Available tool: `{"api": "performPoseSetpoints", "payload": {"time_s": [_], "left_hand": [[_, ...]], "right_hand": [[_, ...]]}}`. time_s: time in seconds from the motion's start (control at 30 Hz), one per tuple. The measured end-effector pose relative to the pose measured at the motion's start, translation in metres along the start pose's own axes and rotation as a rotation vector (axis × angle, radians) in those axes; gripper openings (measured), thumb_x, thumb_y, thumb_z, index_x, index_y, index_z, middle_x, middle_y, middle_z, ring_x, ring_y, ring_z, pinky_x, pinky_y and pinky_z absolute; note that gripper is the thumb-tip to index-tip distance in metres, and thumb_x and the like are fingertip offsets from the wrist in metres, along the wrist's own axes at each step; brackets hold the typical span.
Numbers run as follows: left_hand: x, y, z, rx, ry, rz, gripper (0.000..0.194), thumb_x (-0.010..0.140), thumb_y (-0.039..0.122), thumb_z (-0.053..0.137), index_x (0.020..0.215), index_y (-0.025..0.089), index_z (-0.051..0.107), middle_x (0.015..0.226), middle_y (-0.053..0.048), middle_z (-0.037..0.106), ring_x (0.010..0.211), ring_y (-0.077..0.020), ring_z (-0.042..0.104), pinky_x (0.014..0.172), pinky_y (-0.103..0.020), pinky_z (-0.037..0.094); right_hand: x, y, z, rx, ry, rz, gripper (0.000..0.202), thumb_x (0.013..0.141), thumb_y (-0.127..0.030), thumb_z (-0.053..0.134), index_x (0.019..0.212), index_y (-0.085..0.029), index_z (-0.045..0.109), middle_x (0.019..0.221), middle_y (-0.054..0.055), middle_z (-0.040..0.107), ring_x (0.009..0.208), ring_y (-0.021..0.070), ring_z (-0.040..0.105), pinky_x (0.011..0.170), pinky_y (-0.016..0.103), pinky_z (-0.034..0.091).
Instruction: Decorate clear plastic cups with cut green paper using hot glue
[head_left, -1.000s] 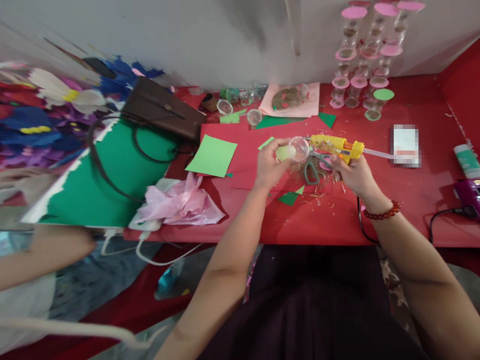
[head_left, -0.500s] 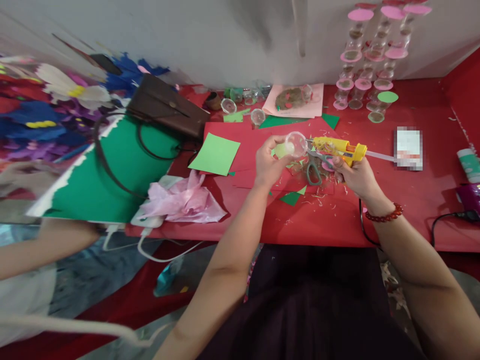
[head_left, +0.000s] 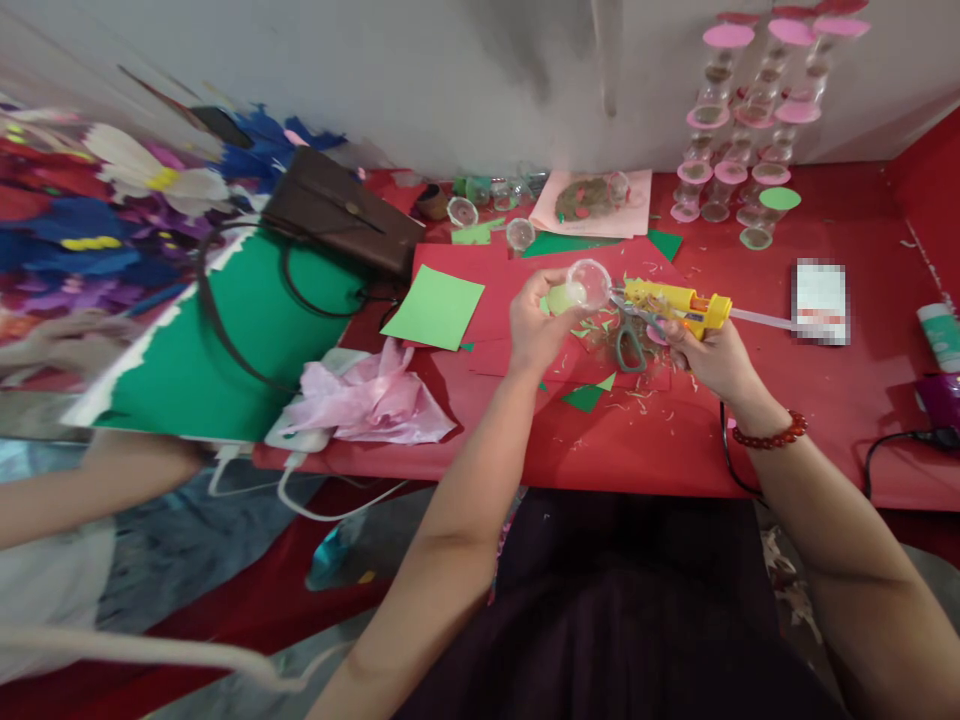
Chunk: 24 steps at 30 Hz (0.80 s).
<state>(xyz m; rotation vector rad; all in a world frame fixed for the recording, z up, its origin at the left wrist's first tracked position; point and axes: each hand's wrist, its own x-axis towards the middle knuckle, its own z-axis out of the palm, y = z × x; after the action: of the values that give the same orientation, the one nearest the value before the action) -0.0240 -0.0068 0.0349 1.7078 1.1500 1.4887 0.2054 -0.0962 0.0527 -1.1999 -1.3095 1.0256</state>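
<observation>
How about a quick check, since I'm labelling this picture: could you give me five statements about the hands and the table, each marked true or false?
1. The left hand holds a clear cup. True.
2. The yellow glue gun is in the left hand. False: the right hand holds it.
3. A red bead bracelet is on the right wrist. True.
4. The light green sheet lies to the right of both hands. False: it lies to their left.
5. Tall stacks of clear cups stand toward the back right of the red table. True.
</observation>
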Motion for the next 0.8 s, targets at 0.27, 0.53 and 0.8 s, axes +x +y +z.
{"api": "performPoseSetpoints", "payload": {"time_s": [0.27, 0.53, 0.8], "left_hand": [[0.001, 0.002, 0.000, -0.025, 0.016, -0.010, 0.045, 0.063, 0.044, 0.094, 0.096, 0.024, 0.072, 0.095, -0.003, 0.077, 0.097, -0.0244, 0.071, 0.090, -0.039, 0.056], [0.004, -0.008, 0.000, -0.014, 0.093, -0.042, 0.046, 0.064, 0.041, 0.095, 0.099, 0.024, 0.071, 0.100, -0.004, 0.078, 0.099, -0.0246, 0.072, 0.095, -0.041, 0.057], [0.025, -0.040, -0.015, -0.048, 0.322, -0.017, 0.051, 0.063, 0.036, 0.097, 0.101, 0.022, 0.067, 0.106, -0.004, 0.075, 0.108, -0.0259, 0.071, 0.107, -0.046, 0.053]], "right_hand": [[-0.001, -0.003, 0.000, 0.011, -0.075, 0.040, 0.054, 0.081, -0.070, 0.077, 0.101, -0.020, 0.069, 0.059, -0.007, 0.052, 0.046, 0.0066, 0.038, 0.044, 0.027, 0.033], [0.002, 0.000, -0.006, -0.210, 0.100, -0.032, 0.046, 0.091, -0.067, 0.064, 0.094, -0.022, 0.069, 0.062, -0.002, 0.054, 0.056, 0.0126, 0.050, 0.053, 0.030, 0.043], [0.009, 0.012, -0.051, -1.086, 0.170, 0.178, 0.042, 0.084, -0.030, 0.063, 0.122, -0.012, 0.066, 0.120, 0.024, 0.069, 0.107, 0.0358, 0.068, 0.088, 0.047, 0.055]]}}
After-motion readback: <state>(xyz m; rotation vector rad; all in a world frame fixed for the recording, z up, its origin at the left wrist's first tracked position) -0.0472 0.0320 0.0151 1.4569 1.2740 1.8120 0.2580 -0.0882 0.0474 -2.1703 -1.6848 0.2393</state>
